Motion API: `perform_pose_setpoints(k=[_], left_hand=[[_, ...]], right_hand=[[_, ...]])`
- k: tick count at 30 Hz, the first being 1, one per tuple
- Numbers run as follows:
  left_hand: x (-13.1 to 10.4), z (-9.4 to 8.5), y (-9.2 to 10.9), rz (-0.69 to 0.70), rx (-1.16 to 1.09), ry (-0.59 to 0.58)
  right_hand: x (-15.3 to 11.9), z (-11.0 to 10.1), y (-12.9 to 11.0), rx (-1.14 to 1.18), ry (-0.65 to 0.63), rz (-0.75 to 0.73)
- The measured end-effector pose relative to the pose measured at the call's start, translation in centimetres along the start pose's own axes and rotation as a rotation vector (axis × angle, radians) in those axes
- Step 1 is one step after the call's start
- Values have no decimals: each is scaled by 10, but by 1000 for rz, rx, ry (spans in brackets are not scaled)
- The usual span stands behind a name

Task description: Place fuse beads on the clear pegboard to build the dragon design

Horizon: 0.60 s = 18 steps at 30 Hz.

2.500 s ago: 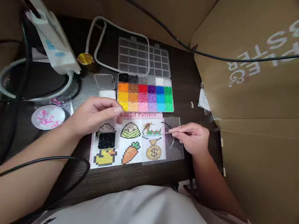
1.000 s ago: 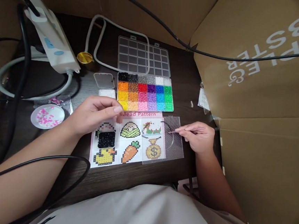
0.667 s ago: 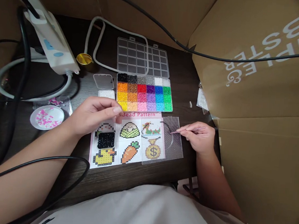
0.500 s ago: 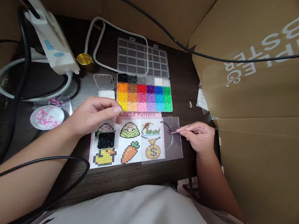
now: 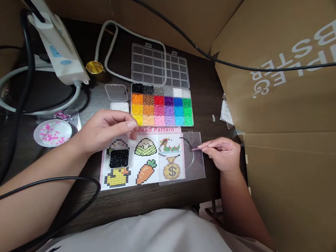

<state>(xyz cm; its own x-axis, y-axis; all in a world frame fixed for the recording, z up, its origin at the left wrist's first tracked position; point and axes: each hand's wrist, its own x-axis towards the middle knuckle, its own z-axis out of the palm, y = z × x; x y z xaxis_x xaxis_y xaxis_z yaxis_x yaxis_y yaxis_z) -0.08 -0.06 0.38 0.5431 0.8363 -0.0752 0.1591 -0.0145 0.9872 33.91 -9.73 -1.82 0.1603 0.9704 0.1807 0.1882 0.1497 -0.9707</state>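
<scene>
My right hand [image 5: 226, 155] pinches slim pinkish tweezers [image 5: 211, 146]. Their tips reach the clear pegboard [image 5: 197, 167], beside a curved line of black beads [image 5: 186, 142]. The pegboard overlaps the right side of a printed bead pattern sheet [image 5: 134, 174]. Over that sheet's upper left, my left hand [image 5: 111, 129] is closed, thumb against the curled fingers; whatever they may hold is hidden. Just below it, a small clear box of black beads [image 5: 119, 158] lies on the sheet.
Behind the sheet stands a sorting case of coloured beads [image 5: 162, 106], its clear lid open. A white dish of pink and white beads [image 5: 52, 132] is at left, near a power strip [image 5: 62, 54]. Cardboard walls [image 5: 299, 110] enclose the table, and a black cable [image 5: 63, 177] crosses my left forearm.
Both hands stay nearly in place, with the tweezer tips still at the black bead line. The whole view shifts very slightly.
</scene>
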Motion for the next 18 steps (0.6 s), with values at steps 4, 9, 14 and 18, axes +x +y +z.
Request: perform_pose_setpoints(k=[4,9,14,18], left_hand=[[0,-1,-2,-20,24,14],[0,-2,-5,-9,1,2],[-1,-3,-3,-12,10,-4],[-1,-2,-4,-21,8,1]], right_hand=[[0,1,0,-3,9,8],[1,1,-2,7,3,14],[1,1,-1,30,1,13],[1,0,0,28,15,32]])
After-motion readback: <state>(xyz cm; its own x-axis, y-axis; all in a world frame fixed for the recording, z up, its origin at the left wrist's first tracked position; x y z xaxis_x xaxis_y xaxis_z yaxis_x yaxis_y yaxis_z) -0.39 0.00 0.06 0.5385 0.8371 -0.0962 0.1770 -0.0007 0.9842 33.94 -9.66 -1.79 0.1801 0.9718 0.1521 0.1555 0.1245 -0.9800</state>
